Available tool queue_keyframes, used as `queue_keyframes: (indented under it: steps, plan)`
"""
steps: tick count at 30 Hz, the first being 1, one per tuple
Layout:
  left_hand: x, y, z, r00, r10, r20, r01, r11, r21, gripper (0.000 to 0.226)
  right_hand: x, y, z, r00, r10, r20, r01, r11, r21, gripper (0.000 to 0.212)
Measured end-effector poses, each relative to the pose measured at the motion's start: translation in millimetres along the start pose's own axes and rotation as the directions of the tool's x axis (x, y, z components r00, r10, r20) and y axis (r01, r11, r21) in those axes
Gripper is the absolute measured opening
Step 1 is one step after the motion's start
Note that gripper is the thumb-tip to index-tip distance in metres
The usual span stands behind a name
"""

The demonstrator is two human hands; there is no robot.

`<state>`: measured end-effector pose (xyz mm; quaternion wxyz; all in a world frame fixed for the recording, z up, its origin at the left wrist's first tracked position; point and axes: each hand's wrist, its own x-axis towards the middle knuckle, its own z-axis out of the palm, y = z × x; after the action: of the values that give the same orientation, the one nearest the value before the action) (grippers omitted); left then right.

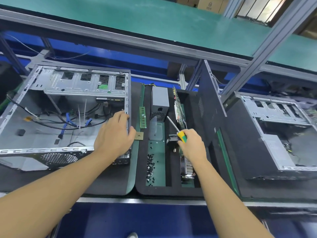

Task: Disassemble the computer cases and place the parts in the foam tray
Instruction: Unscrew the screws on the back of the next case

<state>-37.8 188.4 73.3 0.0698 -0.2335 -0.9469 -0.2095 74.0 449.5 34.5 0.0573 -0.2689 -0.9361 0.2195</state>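
Note:
An open grey computer case [51, 107] lies on its side at the left, with black and blue cables inside. My left hand [115, 133] grips the case's right edge, fingers curled over the rim. The black foam tray [171, 190] sits in the middle; it holds a grey power supply [160, 100], a RAM stick [142, 117], a CPU chip [139, 136], an upright circuit board [180, 109], a heatsink [187, 167] and several black screws [150, 166]. My right hand [193, 143] holds a yellow-green screwdriver [181, 136] over the tray, shaft pointing away.
A dark side panel [209, 103] stands on edge to the right of the tray. A second open case [277, 131] lies at the far right. Aluminium frame posts [267, 42] and a green shelf [154, 19] rise behind the bench.

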Motion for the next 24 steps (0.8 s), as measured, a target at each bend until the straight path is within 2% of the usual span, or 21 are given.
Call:
queue_keyframes:
  steps: [3,6,13,20,24]
  plan:
    - [0,0,-1,1.000,-0.005,0.009,0.005,1.000,-0.008,0.038,1,18,-5,0.992,0.120,-0.041,-0.122,0.990,-0.068,0.018]
    - [0,-2,1,0.999,-0.005,0.034,0.006,1.000,-0.013,0.041,4,33,-4,0.970,0.228,-0.078,-0.230,0.973,-0.020,0.029]
    - [2,-5,4,0.994,-0.058,0.095,0.063,0.997,-0.050,0.040,17,56,-5,0.951,0.289,-0.107,-0.289,0.957,0.012,0.037]
    - [5,-7,5,0.981,-0.109,0.161,0.128,0.985,-0.111,0.035,14,49,17,0.964,0.266,0.019,-0.264,0.960,-0.089,0.024]
    - [5,-6,4,0.981,-0.110,0.160,0.131,0.983,-0.126,0.030,7,60,30,0.938,0.332,0.100,-0.336,0.941,0.026,0.033]
